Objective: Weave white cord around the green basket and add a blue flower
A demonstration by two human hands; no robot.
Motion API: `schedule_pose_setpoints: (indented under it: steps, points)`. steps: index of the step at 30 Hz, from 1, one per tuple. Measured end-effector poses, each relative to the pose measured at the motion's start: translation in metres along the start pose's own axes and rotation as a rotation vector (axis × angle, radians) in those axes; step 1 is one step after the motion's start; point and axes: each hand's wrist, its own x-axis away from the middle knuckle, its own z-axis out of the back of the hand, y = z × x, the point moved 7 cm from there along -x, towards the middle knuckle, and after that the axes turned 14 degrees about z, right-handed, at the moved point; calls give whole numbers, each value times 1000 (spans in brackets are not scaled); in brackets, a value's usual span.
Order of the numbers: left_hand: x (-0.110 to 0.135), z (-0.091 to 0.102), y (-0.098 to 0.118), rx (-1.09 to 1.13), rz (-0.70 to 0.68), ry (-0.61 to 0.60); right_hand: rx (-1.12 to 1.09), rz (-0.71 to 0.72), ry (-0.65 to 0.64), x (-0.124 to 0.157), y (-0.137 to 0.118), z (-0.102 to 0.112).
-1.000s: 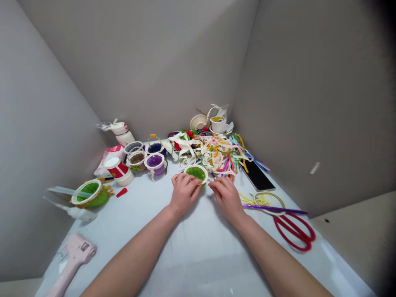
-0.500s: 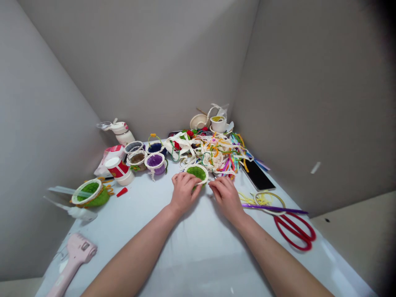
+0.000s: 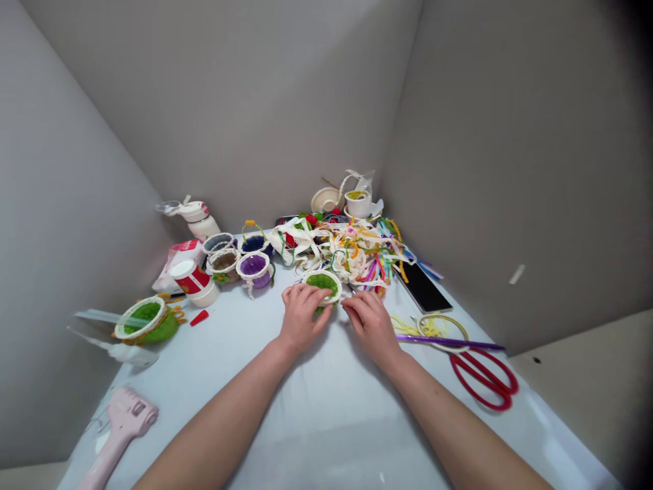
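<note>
A small green basket [image 3: 322, 280] with a white braided rim stands at the middle of the table. My left hand [image 3: 306, 313] is closed on its near left side, fingers over the rim and thumb low on the wall. Just right of the basket, my right hand [image 3: 368, 320] has its thumb and fingertips pinched together near the rim. Whatever sits in that pinch is too small to make out. Behind both hands lies a tangled heap of lace, ribbons and coloured strips [image 3: 352, 248].
Left are purple [image 3: 256, 267], brown and blue small baskets, a larger green basket [image 3: 158, 330], a red-and-white container [image 3: 192, 279] and a pink glue gun [image 3: 125, 422]. Right are a phone [image 3: 424, 289], a purple stick [image 3: 449, 341] and red-handled scissors [image 3: 484, 381].
The whole view has shifted very slightly. My left hand keeps its hold on the green basket, and my right hand stays pinched beside it.
</note>
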Motion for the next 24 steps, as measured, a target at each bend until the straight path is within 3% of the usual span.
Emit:
schedule_pose_setpoints:
  steps: [24]
  points:
    - [-2,-4,-2,-15,34,-13,-17,-21,2,0,-1,0]
